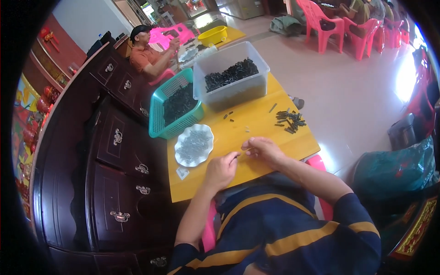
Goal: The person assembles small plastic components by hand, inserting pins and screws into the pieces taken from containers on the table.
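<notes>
Above the near edge of the yellow table [270, 133], my two hands are close together, fingers curled. My left hand [221, 170] is closed, with a small dark piece [237, 156] showing at its fingertips. My right hand [264, 150] is pinched just beside it; whatever its fingers hold is too small to make out. Left of my hands lies a scalloped white plate [193, 164] with many small clear pieces [195, 143]. A loose pile of short black strips [291, 121] is at the right, beyond my right hand. A few dark bits [228, 116] lie in the middle.
A teal basket [181, 127] and a translucent bin [243, 95], both with black pieces, stand at the table's far side. A dark wooden cabinet [110, 178] borders the left. Across, a person [145, 56] sits near a yellow tub [212, 36]. Pink chairs [323, 25] stand behind.
</notes>
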Available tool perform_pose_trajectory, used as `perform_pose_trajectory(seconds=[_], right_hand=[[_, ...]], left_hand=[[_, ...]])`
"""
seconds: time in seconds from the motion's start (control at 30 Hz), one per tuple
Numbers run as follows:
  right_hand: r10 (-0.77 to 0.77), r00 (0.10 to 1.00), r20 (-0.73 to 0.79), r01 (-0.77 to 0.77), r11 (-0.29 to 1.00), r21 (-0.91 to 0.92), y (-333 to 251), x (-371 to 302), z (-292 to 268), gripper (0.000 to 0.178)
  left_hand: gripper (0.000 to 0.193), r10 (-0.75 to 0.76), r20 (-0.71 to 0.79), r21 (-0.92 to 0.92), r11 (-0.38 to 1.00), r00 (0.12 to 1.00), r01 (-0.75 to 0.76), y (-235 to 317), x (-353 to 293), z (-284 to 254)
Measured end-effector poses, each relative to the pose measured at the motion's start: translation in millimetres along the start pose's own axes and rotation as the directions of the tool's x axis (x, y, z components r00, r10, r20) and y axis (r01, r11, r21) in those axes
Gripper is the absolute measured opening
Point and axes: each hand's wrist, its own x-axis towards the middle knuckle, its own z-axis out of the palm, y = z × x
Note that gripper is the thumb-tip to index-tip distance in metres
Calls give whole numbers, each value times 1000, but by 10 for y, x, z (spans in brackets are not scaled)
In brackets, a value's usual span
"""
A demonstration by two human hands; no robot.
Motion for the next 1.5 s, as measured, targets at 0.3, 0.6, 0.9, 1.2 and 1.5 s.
perform_pose_trajectory(seconds=[0.3,0.6,0.9,1.2,1.5], right_hand=[[-9,1000,-2,9,999,-49,-54,17,56,29],[2,1000,-8,-2,998,-57,-47,-43,109,30],[51,997,61,-46,995,-87,37,16,55,30],[66,997,33,-61,990,-128,-5,16,68,32],[32,999,39,-26,990,-138,22,30,93,31]], left_hand=[[46,-125,-225,350,915,966,200,-1183,810,-1162],[27,114,-222,271,961,968,-51,-1050,1040,-363],[31,76,-115,298,954,990,-39,-933,1348,312],[26,4,-226,339,938,974,74,-1159,1427,359],[21,16,-166,433,900,986,58,-1305,1489,333]])
